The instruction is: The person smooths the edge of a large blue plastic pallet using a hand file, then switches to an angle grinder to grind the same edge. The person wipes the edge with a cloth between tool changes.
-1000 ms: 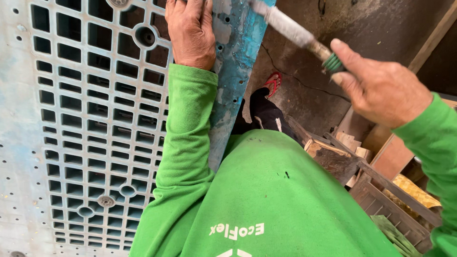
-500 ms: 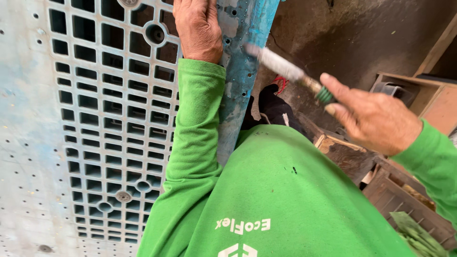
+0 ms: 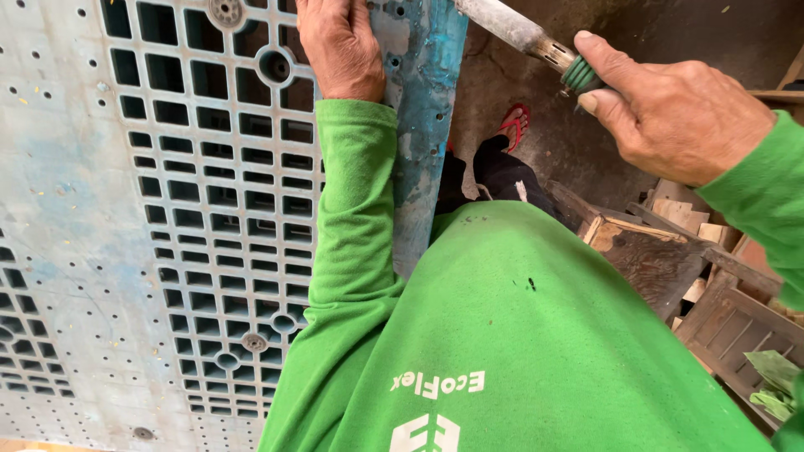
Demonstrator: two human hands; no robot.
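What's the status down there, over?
Left hand flat on the grid panel. Right hand grips the tool by the blue edge. Nothing between.

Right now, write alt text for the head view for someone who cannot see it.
A person in a green long-sleeved shirt presses the left hand on a grey plastic grid panel beside its worn blue edge, while the right hand grips a grey metal tool by its green collar. Wooden crates lie at right.
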